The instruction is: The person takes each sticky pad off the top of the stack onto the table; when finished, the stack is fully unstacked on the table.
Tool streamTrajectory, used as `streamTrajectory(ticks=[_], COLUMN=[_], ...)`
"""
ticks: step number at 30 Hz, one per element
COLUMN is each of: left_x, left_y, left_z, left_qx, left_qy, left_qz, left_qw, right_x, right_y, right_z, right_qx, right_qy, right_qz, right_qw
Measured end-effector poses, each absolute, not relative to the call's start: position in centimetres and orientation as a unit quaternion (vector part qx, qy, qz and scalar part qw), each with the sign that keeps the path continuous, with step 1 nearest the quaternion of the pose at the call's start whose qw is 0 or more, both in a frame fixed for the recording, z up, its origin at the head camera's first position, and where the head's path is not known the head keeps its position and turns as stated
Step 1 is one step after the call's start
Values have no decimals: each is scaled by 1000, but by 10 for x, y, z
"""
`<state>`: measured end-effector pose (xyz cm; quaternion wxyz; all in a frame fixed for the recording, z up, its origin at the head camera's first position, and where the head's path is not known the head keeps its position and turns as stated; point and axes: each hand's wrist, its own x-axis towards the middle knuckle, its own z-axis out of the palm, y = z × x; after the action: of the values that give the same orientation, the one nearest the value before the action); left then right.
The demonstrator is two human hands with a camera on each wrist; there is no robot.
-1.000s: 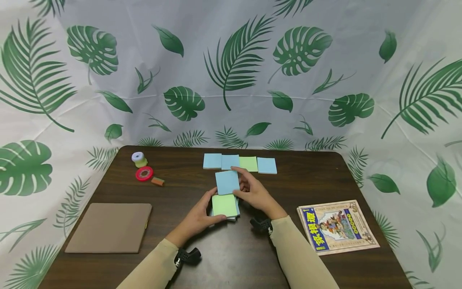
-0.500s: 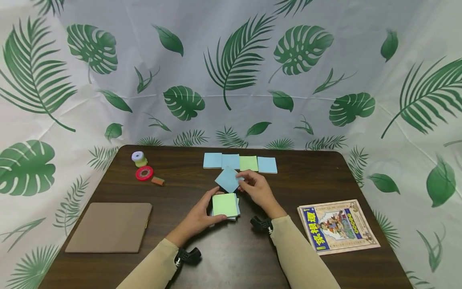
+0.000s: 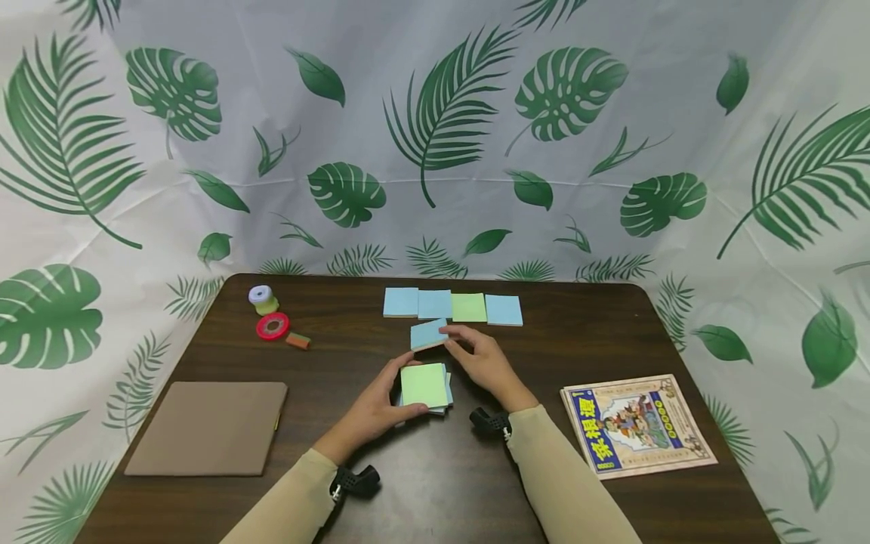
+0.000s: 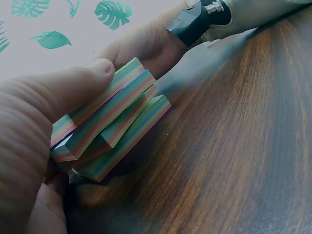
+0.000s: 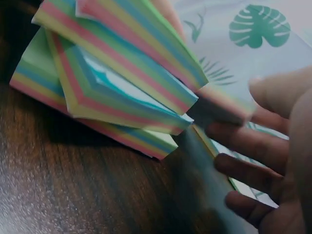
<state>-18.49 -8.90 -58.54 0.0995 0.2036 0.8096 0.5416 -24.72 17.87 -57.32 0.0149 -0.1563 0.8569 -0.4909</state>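
My left hand (image 3: 372, 408) grips a stack of sticky note pads (image 3: 423, 385) between thumb and fingers, a green pad on top. The left wrist view shows several pads (image 4: 124, 107) with striped, multicoloured edges, piled unevenly, the thumb on the upper one. Just beyond the stack, my right hand (image 3: 485, 366) pinches a single blue sticky note pad (image 3: 427, 335) by its right side, tilted so its near edge shows. In the right wrist view this pad (image 5: 225, 105) is blurred between thumb and fingers, beside the stack (image 5: 117, 63).
Along the far side lies a row of pads: two blue (image 3: 434, 304), a green (image 3: 468, 307) and another blue (image 3: 504, 310). At left are tape rolls (image 3: 263, 299), a red ring-shaped roll (image 3: 273, 326), a small orange-brown block (image 3: 297, 341) and a brown board (image 3: 207, 428). Booklets (image 3: 637, 426) lie right.
The blue pad in my right hand has been turned: flat-facing first, then diamond-wise, now tilted with its edge showing. It has moved slightly away from the stack. My left hand has stayed put.
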Motion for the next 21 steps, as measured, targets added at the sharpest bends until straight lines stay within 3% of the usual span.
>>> streamTrajectory(ticks=[11, 21], left_x=[-183, -183], left_y=[-87, -88], left_z=[-587, -586], left_qx=[213, 215], left_qy=[814, 809], left_qz=[535, 541], left_qw=[82, 86], right_x=[-242, -239], right_y=[174, 171], right_z=[-573, -571], right_qx=[-244, -256], right_qy=[897, 909], right_qz=[-365, -326], right_qw=[41, 50])
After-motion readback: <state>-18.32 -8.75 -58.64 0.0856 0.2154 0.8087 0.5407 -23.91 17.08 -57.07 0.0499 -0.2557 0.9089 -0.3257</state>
